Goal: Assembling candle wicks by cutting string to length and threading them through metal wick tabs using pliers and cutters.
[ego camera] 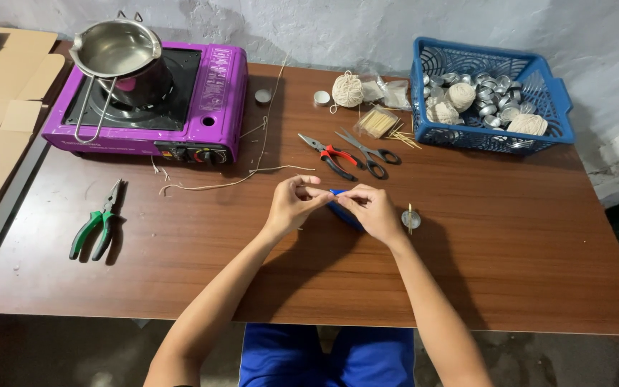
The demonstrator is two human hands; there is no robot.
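Both forearms reached in over the desk [180,272], wrists bent inward. The left hand [291,204] and right hand [372,211] met, fingers pinching a thin string [322,190] between them above a blue thing [339,213], beside a small tin cup [410,219].

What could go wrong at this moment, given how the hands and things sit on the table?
1. The left hand and right hand pinch something small and thin over a blue thing; it could slip from the fingertips.
2. The small metal cup with a stick across it sits right beside the right hand; a nudge might tip it.
3. The loose string trails near the left hand and stove and could snag.
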